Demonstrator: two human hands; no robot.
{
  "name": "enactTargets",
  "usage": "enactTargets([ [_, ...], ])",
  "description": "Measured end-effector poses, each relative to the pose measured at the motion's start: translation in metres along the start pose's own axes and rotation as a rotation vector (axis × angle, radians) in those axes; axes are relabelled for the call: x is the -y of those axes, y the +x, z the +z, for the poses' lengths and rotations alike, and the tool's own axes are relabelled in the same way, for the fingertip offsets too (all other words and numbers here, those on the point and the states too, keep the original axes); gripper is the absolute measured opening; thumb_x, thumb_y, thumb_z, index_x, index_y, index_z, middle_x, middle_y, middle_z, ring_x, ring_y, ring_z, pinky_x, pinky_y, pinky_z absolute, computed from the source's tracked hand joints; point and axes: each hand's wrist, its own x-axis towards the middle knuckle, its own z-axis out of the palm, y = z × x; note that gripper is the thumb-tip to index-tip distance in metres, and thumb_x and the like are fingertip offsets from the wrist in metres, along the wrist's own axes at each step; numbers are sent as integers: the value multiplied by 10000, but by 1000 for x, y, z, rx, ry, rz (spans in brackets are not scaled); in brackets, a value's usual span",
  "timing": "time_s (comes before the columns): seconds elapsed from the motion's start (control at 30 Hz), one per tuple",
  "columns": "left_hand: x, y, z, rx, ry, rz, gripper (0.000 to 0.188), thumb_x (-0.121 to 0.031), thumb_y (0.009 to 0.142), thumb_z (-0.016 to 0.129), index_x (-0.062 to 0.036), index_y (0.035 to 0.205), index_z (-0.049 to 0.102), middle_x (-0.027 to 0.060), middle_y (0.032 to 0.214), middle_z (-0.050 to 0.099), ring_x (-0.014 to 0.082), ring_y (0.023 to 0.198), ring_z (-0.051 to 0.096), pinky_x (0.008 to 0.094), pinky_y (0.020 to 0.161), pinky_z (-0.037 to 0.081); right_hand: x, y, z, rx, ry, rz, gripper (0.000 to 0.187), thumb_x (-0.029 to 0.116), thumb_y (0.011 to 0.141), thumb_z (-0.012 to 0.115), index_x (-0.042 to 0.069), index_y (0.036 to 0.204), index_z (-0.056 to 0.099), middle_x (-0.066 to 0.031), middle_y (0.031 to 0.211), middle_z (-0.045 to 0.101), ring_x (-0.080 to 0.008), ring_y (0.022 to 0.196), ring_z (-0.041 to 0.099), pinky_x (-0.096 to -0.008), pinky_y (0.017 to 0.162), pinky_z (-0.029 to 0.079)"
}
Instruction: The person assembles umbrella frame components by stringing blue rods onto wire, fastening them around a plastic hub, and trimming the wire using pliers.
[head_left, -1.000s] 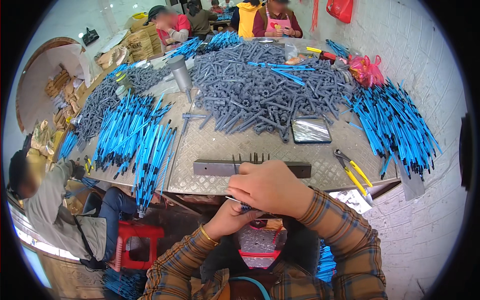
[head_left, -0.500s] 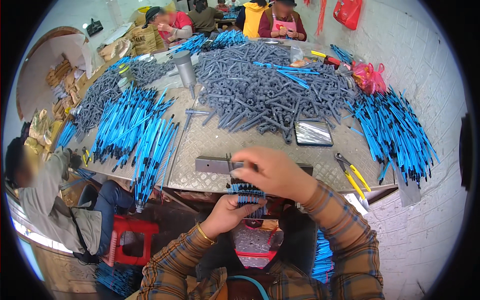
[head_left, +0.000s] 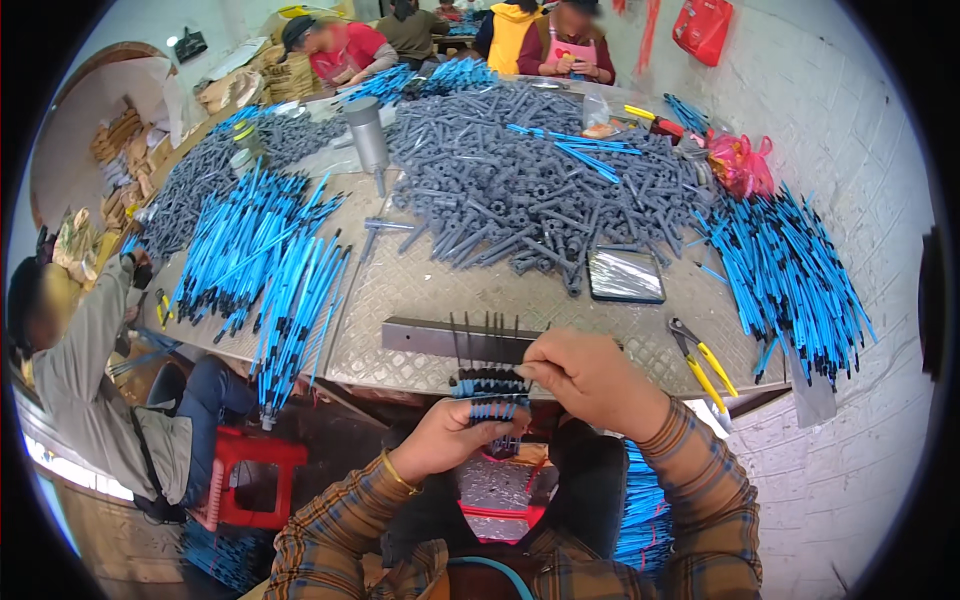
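My left hand is closed around a row of thin blue sticks with black ends, held at the table's near edge. Several thin dark rods stand upright out of the black ends. At the right side of this row, my right hand has thumb and forefinger pinched together. Whatever is between those fingertips is too small to make out. Just beyond the row, a dark metal bar lies along the table edge, partly hidden by my right hand.
Grey plastic parts are heaped mid-table, with a tray of thin silvery rods before them. Blue sticks lie left and right. Yellow-handled pliers lie at right. A person sits left by a red stool; others work behind.
My right hand has come down and to the right from over the bar to the row's right side. The upright rods now show. The person at left has reached farther forward.
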Motion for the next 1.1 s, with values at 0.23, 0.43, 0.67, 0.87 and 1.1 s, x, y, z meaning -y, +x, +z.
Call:
enactTargets([
  [0.23,3,-1,0,-28,-42,21,220,-6,869,515,-12,1072,600,37,1031,619,120,992,548,262,870,419,0,4,-8,105,61,111,143,174,829,583,39,874,578,-131,767,572,-299,719,572,-353,635,453],
  [0.43,-4,-2,1,-51,-102,-28,223,13,837,525,6,1039,618,75,1034,634,158,1009,560,306,919,401,-95,10,-33,-48,-193,294,199,208,837,561,44,945,587,-156,859,598,-305,793,596,-360,695,471],
  [0.67,0,1,-2,-27,-162,-56,218,-17,834,550,3,1036,627,89,1042,636,174,1011,567,311,912,407,-195,-7,-66,6,-719,433,169,225,814,565,61,849,586,-168,835,582,-343,814,579,-427,702,459],
  [0.87,-1,1,-6,8,-139,-46,208,-62,876,545,-4,1066,605,53,1049,614,130,982,549,274,868,418,-192,-12,-71,-101,-633,376,137,168,808,563,31,811,563,-173,787,569,-355,759,558,-417,660,438],
  [1.1,2,3,-3,-5,-118,-14,206,-71,881,539,8,1061,603,61,1038,623,137,981,557,280,876,420,-183,-11,-78,-118,-564,371,119,142,807,558,23,820,553,-188,773,563,-362,751,551,-416,662,433],
])
